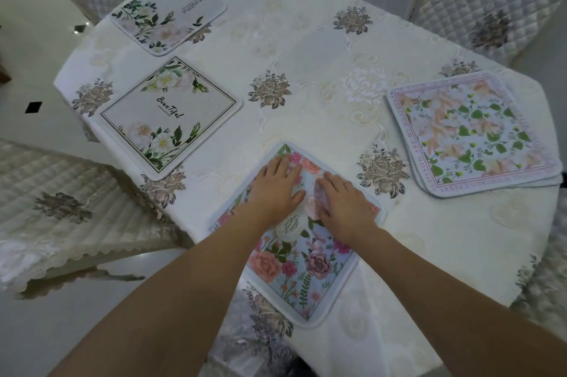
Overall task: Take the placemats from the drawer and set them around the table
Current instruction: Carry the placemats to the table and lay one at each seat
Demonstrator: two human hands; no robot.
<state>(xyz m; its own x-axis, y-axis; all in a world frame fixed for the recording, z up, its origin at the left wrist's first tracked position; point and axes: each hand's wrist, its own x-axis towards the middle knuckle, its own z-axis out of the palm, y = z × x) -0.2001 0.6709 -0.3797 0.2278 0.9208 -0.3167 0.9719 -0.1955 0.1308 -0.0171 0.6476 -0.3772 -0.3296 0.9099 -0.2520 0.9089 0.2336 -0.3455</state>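
Pressing flat, fingers straight, left hand and right hand side by side on pink-rose placemat; lying cornerwise at near table edge, one corner beyond fingertips.

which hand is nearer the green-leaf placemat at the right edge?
Right. The right hand lies flat on the pink rose placemat, on the side toward the green-leaf placemat. The left hand rests beside it, farther away.
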